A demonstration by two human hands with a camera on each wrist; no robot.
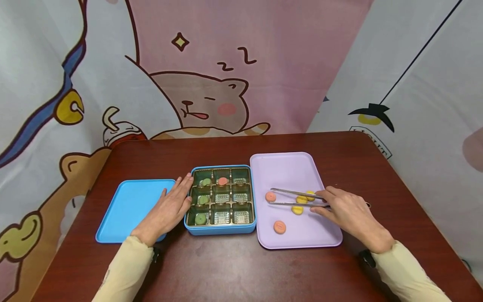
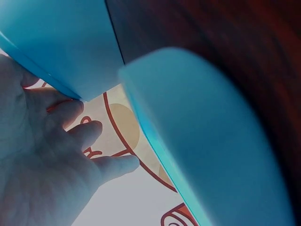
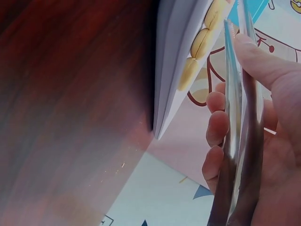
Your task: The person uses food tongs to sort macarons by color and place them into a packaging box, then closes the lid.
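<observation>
My right hand (image 1: 347, 212) holds long metal tweezers (image 1: 294, 205) over the lilac tray (image 1: 294, 241). Their arms are spread, with the tips on either side of an orange round piece (image 1: 270, 196). Several yellow round pieces (image 1: 297, 210) lie under and beside the tweezers; from the right wrist they look domed, like small macarons (image 3: 201, 43). Straight fingers of my left hand (image 1: 166, 212) rest along the left side of a blue box (image 1: 222, 230) with a gold divided insert. Green pieces (image 1: 201, 218) fill its left column, one per compartment, and a pink piece (image 1: 223, 180) sits back middle.
Another orange piece (image 1: 279, 227) lies nearer the tray's front edge. Left of the box, a flat blue lid (image 1: 132, 209) lies on the dark wooden table (image 1: 219, 268), partly beneath my left forearm and hand. A cartoon-printed cloth (image 1: 286, 63) hangs behind the table.
</observation>
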